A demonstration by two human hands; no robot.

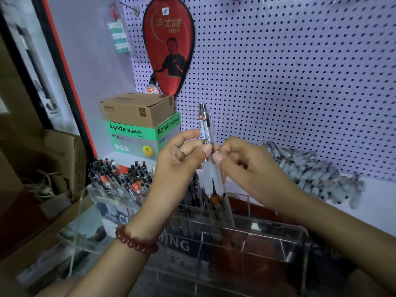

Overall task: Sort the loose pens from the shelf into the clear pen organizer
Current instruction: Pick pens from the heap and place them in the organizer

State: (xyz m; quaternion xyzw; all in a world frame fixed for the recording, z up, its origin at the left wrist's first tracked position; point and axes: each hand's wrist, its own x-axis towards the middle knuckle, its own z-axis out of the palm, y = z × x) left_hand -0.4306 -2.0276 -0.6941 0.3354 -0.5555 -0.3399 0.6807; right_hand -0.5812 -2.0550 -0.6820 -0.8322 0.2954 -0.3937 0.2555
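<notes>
Pens upright between both hands, above organizer

pen organizer: clear glossy plastic | box: matt cardboard | pens: clear plastic

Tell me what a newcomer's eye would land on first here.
First, the clear pens held upright at centre, pinched between the left hand and the right hand above the clear pen organizer. Next, the red racket cover hanging on the pegboard at upper left. Then the heap of loose pens on the white shelf at right.
</notes>
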